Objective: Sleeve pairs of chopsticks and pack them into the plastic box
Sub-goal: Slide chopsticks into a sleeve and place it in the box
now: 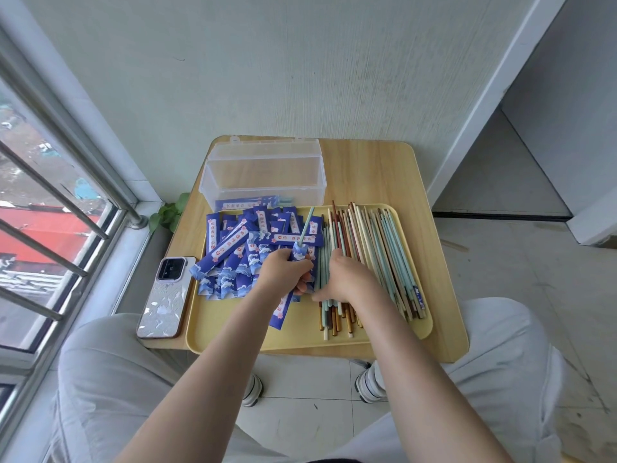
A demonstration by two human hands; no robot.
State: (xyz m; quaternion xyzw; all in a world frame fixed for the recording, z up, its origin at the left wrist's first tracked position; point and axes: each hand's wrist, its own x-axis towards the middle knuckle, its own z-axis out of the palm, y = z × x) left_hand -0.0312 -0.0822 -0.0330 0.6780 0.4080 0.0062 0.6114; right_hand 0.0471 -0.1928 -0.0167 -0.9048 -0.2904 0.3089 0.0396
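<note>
Your left hand (pixel 283 270) grips a blue paper sleeve (pixel 298 262) with one thin mint chopstick (pixel 306 225) poking out toward 12 o'clock. Your right hand (pixel 347 279) lies on the loose chopsticks (pixel 377 248), smooth rods in mint, cream and brown; whether it holds one, you cannot tell. Flat printed sleeves (pixel 233 248) are heaped at 9 o'clock on the yellow tray (pixel 233 339). The clear rectangular plastic box (pixel 263 177) stands open at 12 o'clock on the wood-grain bench (pixel 377 172).

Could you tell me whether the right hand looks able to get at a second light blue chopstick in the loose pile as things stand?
Probably yes. The right hand already rests on the loose chopsticks in the yellow tray, with light blue ones lying uncovered beside its fingers and nothing over them.
</note>
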